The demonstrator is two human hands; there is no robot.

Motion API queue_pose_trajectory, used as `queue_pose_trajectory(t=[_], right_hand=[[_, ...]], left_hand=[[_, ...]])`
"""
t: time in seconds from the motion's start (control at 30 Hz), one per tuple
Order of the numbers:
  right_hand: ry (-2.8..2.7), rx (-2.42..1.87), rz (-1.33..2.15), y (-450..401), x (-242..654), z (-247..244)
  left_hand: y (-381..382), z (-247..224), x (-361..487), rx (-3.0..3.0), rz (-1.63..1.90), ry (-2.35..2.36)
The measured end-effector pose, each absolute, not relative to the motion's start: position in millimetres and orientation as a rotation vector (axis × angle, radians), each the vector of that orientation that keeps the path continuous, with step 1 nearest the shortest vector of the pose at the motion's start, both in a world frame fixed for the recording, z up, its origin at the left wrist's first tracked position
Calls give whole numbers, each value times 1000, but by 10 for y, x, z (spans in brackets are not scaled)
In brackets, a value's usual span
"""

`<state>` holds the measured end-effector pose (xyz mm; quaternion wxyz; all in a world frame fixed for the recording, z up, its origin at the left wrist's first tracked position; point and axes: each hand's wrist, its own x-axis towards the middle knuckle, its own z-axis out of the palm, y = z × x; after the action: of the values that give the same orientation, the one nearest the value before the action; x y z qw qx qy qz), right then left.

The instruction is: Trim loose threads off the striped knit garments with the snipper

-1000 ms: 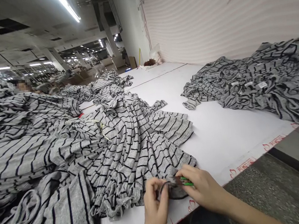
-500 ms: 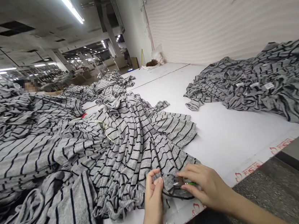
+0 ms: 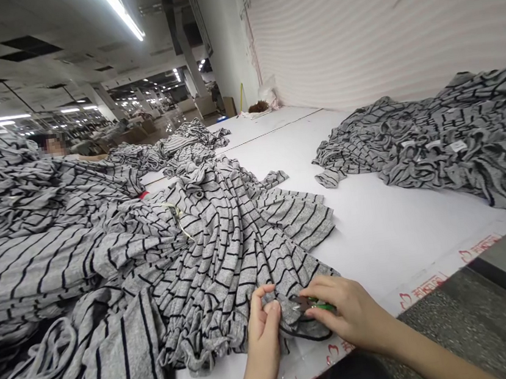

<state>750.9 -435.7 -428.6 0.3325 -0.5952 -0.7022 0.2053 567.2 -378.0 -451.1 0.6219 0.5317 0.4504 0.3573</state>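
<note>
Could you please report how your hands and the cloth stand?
Right hand holding green-handled snips. Left hand at striped cloth's near edge, grip unclear. Second pile off right, away from both hands.

dark hem apparently flatter now

Tube light is mounted overhead, pale sheet is hung at right, yellow stick is seen near wall.
</note>
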Motion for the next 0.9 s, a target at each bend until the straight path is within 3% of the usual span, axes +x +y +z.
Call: queue_pose_trajectory(t=[0.33,0.53,0.73,0.9], right_hand=[[-1790,-1551,624,-4308,7573,-4294],[-1731,-1633,808,-4433,7590,-4442],[-1879,-1744,571,-4384,7481,-4727],[-1484,-1557,820,-4173,7590,-4629]], left_hand=[[-3713,-4539,5659,1257,842,1006],[-3329,-4409,5514,1143,1196,1124],[-3096,-4313,5451,844,1251,1014],[-3292,-4319,5465,1549,997,1097]])
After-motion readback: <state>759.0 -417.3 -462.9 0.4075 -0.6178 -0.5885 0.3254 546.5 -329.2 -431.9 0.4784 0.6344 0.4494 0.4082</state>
